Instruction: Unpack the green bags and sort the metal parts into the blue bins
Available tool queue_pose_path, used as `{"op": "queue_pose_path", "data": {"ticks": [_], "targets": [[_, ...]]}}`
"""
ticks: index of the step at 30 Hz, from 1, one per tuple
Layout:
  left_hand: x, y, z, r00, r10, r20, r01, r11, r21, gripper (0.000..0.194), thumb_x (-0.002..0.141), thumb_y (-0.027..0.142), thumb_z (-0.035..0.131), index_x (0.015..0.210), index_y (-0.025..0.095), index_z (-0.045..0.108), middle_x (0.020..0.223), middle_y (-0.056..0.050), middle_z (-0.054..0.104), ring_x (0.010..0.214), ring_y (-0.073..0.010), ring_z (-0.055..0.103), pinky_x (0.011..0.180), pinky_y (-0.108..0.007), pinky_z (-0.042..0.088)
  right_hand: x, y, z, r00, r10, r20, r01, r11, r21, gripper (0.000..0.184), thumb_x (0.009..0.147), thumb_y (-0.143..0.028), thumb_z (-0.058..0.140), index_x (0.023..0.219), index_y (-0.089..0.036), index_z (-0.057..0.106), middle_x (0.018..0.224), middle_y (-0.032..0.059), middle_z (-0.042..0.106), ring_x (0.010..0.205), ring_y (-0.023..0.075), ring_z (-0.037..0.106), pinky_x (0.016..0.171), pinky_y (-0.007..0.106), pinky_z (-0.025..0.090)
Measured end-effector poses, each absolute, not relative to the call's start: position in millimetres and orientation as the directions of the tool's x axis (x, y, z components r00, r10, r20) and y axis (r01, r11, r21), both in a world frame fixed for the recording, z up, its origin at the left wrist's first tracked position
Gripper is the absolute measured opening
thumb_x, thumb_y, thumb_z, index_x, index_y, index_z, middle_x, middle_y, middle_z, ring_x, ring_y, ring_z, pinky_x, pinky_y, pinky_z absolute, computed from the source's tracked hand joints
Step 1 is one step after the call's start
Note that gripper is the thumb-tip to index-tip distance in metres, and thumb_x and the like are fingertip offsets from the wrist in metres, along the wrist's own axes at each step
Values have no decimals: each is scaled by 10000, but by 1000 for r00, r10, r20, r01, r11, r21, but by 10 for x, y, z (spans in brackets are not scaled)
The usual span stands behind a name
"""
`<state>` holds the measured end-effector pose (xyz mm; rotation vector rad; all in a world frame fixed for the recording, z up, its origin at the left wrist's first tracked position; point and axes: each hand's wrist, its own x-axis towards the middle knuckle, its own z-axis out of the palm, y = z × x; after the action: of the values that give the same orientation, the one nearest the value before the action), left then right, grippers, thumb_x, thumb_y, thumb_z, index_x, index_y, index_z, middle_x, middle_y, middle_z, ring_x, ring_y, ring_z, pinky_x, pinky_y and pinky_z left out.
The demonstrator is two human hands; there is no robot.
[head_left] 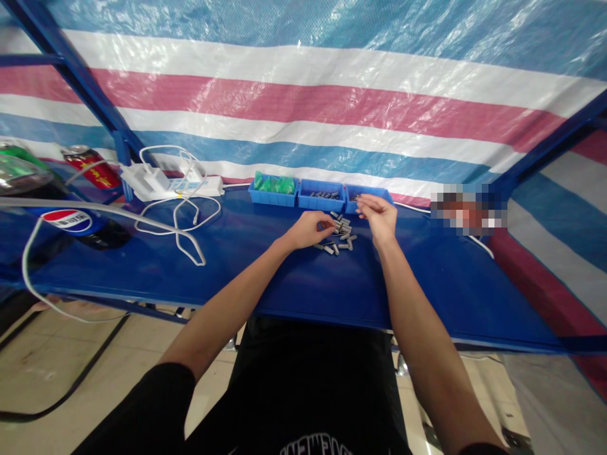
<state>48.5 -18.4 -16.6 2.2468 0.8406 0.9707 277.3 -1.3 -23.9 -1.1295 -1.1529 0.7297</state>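
Observation:
A loose pile of small grey metal cylinders (342,237) lies on the blue table between my hands. My left hand (309,230) is curled at the pile's left edge, fingertips and thumb drawn together; whatever they hold is too small to make out. Over the front of the right blue bin (374,191), my right hand (379,218) has its fingers bent in a pinch, and I cannot make out what is between them. Small dark metal pieces fill part of the middle blue bin (321,203). Green pieces or bags (274,183) lie in the left blue bin (274,200).
A white power strip (203,186) with chargers and looped white cables (190,243) sits left on the blue table (284,291). Further left are a Pepsi bottle (90,221) and a red can (95,169). Striped sheeting (332,101) hangs behind; a blurred patch (468,212) is at right.

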Motion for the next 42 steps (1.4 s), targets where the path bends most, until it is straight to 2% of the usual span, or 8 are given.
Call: {"op": "queue_pose_path", "data": {"ticks": [3, 7, 12, 17, 23, 28, 34, 42], "targets": [[499, -199, -178, 656, 633, 411, 326, -729, 601, 141, 815, 230, 745, 932, 197, 818, 945, -74, 788, 845, -208, 692, 817, -296, 507, 2837, 9, -256, 284, 916, 283, 59, 278, -959, 530, 611, -458, 877, 1070, -222, 758, 1121, 102, 788, 819, 230, 739, 661, 349, 586], [483, -161, -243, 669, 641, 376, 382, -731, 565, 183, 776, 173, 753, 947, 187, 816, 913, -71, 787, 800, -202, 678, 789, -296, 502, 2872, -14, -247, 202, 954, 222, 112, 203, -973, 459, 602, -448, 897, 968, -197, 781, 921, 89, 798, 701, 208, 715, 574, 311, 545], [412, -78, -277, 650, 685, 329, 445, -694, 566, 191, 830, 149, 689, 983, 176, 799, 899, -72, 774, 749, -189, 660, 756, -284, 503, 2861, -34, -268, 90, 976, 197, 185, 178, -967, 387, 636, -438, 879, 933, -204, 796, 792, 54, 776, 649, 194, 690, 529, 290, 513], [357, -43, -254, 648, 656, 387, 463, -743, 483, 234, 912, 133, 567, 1017, 161, 774, 961, -109, 705, 914, -229, 656, 887, -324, 518, 2814, -65, -244, 88, 978, 189, 169, 172, -971, 329, 651, -410, 840, 913, -216, 796, 778, 39, 775, 634, 178, 681, 530, 277, 504], [429, -58, -243, 405, 771, 492, 378, -631, 677, 259, 925, 170, 575, 1104, 168, 762, 976, -92, 691, 858, -195, 667, 902, -337, 551, 2762, -124, -175, 42, 980, 194, 157, 185, -970, 345, 680, -437, 826, 953, -230, 794, 850, 47, 798, 646, 171, 670, 555, 288, 508], [535, -64, -287, 235, 917, 323, -27, -326, 945, 226, 836, 195, 699, 1053, 138, 735, 827, -48, 732, 810, -184, 740, 881, -337, 594, 2690, -183, -144, -74, 983, 168, 149, 177, -973, 373, 673, -467, 861, 959, -239, 793, 839, 43, 797, 639, 168, 662, 553, 284, 488], [534, -74, -293, 268, 943, 198, -315, -109, 943, 406, 716, 287, 865, 1061, 130, 721, 800, -31, 748, 827, -180, 759, 934, -364, 598, 2620, -246, -132, -194, 973, 127, 102, 149, -984, 445, 640, -468, 910, 988, -216, 793, 775, 47, 788, 651, 184, 687, 565, 284, 488], [505, -66, -279, 301, 934, 194, -219, -130, 967, 503, 647, 315, 927, 1077, 135, 739, 866, -65, 787, 824, -189, 754, 888, -352, 596, 2623, -245, -171, -184, 973, 137, 50, 148, -988, 367, 647, -472, 922, 897, -225, 817, 782, 45, 791, 652, 178, 690, 589, 292, 526]]}}
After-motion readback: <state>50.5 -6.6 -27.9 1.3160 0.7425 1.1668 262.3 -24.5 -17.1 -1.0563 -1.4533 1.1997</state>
